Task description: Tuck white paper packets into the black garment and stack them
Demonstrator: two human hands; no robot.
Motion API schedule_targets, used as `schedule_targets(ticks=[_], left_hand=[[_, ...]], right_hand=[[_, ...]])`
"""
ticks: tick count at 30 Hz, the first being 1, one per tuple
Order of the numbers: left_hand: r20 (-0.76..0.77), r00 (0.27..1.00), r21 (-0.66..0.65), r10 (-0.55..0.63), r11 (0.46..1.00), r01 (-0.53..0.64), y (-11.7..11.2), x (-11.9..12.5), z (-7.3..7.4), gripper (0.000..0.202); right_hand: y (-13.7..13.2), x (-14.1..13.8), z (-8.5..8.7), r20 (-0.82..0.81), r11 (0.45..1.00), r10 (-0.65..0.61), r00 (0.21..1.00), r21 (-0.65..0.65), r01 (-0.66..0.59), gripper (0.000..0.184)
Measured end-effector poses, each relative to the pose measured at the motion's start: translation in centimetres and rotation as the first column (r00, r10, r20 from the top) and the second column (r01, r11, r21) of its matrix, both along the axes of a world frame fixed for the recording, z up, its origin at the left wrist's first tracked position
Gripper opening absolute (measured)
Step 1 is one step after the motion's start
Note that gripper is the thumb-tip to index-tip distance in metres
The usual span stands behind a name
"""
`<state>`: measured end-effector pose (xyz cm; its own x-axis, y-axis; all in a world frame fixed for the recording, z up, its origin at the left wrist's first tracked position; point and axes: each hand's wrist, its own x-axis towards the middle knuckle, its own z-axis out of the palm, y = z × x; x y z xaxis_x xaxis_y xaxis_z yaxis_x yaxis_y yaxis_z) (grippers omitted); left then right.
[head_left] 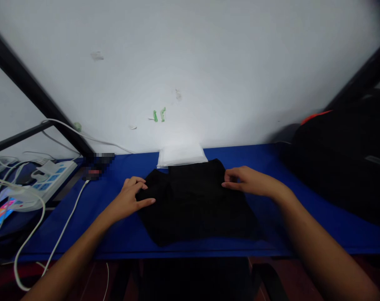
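Note:
A black garment [202, 205], partly folded, lies on the blue table. Too dark to show its details, it has uneven edges at the left and right. My left hand [134, 196] rests at its left edge, thumb stretched over the fabric and fingers slightly bent and apart from the thumb. At the upper right edge, my right hand [244, 180] has its thumb and fingertips closed on the fabric. Just behind the garment, a stack of white sheets or packets [182, 154] touches or nearly touches its far edge.
The blue tabletop [121, 238] ends at a white wall [209, 75]. A large black bag [343, 167] stands at the right. On the left are a power strip [54, 182], white cables [71, 215], a lit phone [1, 215] and a blurred dark object [97, 167].

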<state>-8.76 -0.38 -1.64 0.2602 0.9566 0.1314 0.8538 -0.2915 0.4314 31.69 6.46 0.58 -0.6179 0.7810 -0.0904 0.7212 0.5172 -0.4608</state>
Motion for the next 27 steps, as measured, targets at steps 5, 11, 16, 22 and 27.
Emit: schedule_targets(ticks=[5,11,16,22,27], left_hand=[[0.15,0.989,-0.071,0.005,0.997,0.005,0.3,-0.6,2.0,0.023],[0.461,0.823,-0.048,0.331,0.936,-0.349,3.1,-1.8,3.5,0.044],[0.695,0.698,0.099,0.174,0.938,-0.332,4.2,1.9,2.7,0.049],[0.087,0.963,0.177,-0.254,0.955,0.236,2.7,7.1,1.1,0.024],[0.008,0.928,0.097,-0.373,0.924,0.37,1.5,6.8,1.2,0.02]], right_hand=[[-0.7,-0.9,0.5,-0.112,0.965,0.084,0.99,0.255,-0.053,0.026],[-1.4,-2.2,-0.4,-0.114,0.946,0.261,0.959,0.229,-0.23,0.026],[-1.6,-3.1,-1.1,-0.07,0.934,0.318,0.945,0.193,-0.3,0.026],[-1.7,-3.2,-1.1,-0.044,0.933,0.314,0.948,0.196,-0.3,0.026],[-1.8,-3.3,-0.9,-0.028,0.937,0.304,0.952,0.188,-0.294,0.028]])
